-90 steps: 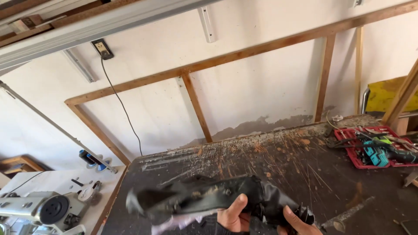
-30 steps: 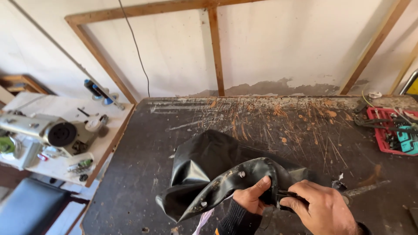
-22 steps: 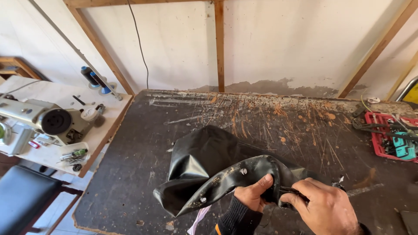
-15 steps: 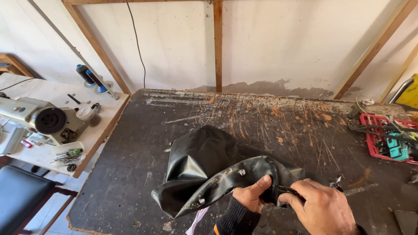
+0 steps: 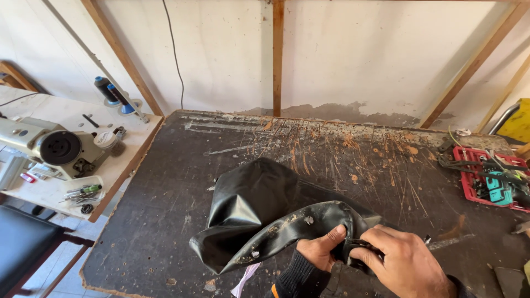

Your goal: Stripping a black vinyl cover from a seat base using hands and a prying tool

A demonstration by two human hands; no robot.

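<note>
While my left hand (image 5: 319,251) pinches the glossy black folded leather piece (image 5: 265,218) and my right hand (image 5: 406,265) grips its near edge, I'd keep it taut, flat over the dark scratched worktable (image 5: 165,187).

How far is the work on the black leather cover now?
Done: the black cover is on the dark workbench. In hand: the left hand and right hand pinch one edge, something thin and dark between them. Left: its underside shows stuck debris along the folded edge.

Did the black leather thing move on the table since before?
Cannot tell: the black leather cover keeps its place beside the table's orange scratches; the camera itself shifted.
</note>
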